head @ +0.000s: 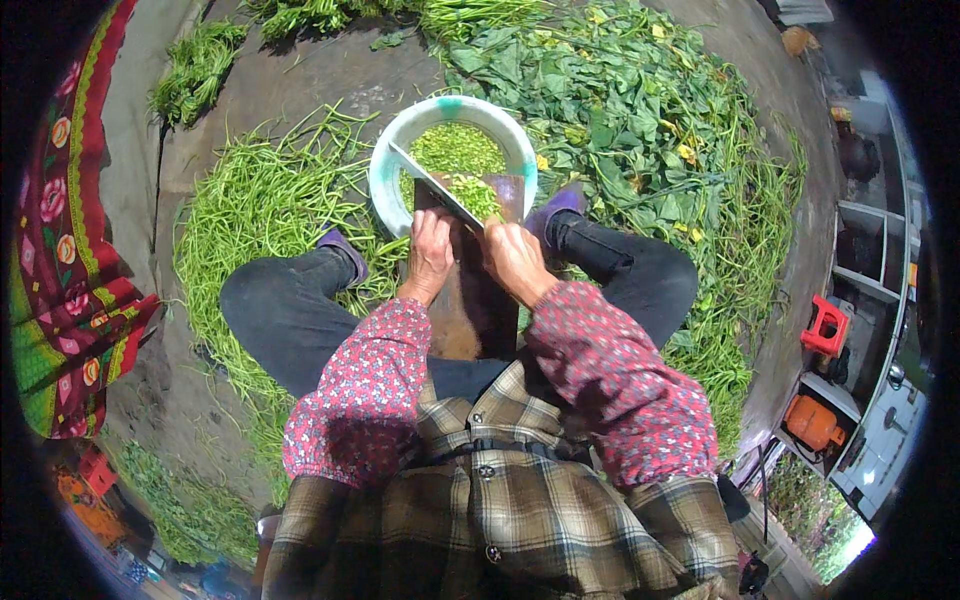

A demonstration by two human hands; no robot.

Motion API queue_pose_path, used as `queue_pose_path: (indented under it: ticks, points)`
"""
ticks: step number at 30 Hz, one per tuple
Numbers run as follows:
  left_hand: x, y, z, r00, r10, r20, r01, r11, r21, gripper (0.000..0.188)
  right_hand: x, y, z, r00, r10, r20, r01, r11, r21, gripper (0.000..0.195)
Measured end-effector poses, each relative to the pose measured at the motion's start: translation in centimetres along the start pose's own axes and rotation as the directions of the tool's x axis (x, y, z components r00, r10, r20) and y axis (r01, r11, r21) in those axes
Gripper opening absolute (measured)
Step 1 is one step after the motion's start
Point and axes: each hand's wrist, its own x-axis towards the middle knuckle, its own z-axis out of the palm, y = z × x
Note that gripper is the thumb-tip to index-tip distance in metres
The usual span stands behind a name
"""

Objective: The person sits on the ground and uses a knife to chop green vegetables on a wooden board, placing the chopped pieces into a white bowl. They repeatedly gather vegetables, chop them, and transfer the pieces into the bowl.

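Observation:
My right hand (517, 255) grips a knife (438, 186), its long blade slanting up and left across a wooden board (455, 330). The fingers of my left hand (431, 251) are curled on the board, close to the near side of the blade; whether they hold any stems is hidden. Chopped green stems (472, 196) lie on the far end of the board, beyond the blade. That end reaches over a pale green-and-white basin (385, 191), which holds more chopped greens (457, 146). The board's near end lies between my legs.
Loose green stems (255, 202) are spread at left. A broad heap of leafy vines (637, 127) covers the floor at right. Bundled stems (196, 71) lie at far left, near a flowered red cloth (90, 300). A red stool (825, 328) and an orange gas cylinder (812, 422) stand at far right.

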Motion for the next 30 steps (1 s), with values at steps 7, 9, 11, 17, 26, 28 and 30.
queue_pose_path:
  ticks: [7, 9, 11, 17, 26, 28, 30]
  points:
    - [-0.4, -0.5, 0.3, 0.991, -0.037, -0.128, 0.020, 0.991, -0.129, 0.024, 1.4, 0.6, 0.9, 0.999, 0.051, -0.016, -0.049, 0.995, 0.082, 0.017]
    - [-0.5, -0.5, 0.2, 0.991, -0.093, -0.098, 0.074, 0.982, -0.176, 0.022, 1.9, 1.4, 0.4, 0.998, 0.060, 0.017, -0.062, 0.988, 0.144, 0.019]
    - [-0.5, -0.7, 0.1, 0.997, 0.000, -0.075, -0.004, 0.998, -0.058, 0.018, 2.3, 3.7, 0.6, 1.000, -0.019, 0.024, 0.015, 0.989, 0.145, 0.021]
    - [-1.0, 0.0, -1.3, 0.999, 0.028, -0.047, -0.025, 0.998, 0.055, 0.018, 2.5, 6.8, -1.3, 0.978, -0.149, 0.148, 0.115, 0.969, 0.220, 0.020]
    - [1.8, 0.5, 0.7, 0.997, 0.023, -0.079, -0.030, 0.996, -0.090, 0.019, 2.6, 5.1, -3.7, 0.988, -0.123, 0.094, 0.120, 0.992, 0.037, 0.015]
    - [1.6, 0.2, 0.9, 0.999, 0.019, -0.051, -0.020, 0.999, -0.025, 0.020, 2.0, 4.1, -3.8, 0.993, -0.121, 0.006, 0.121, 0.992, -0.043, 0.010]
    - [1.4, -0.2, 1.3, 0.992, 0.059, -0.114, -0.065, 0.996, -0.055, 0.023, 0.7, 3.1, -4.3, 0.993, -0.102, 0.054, 0.106, 0.992, -0.074, 0.011]
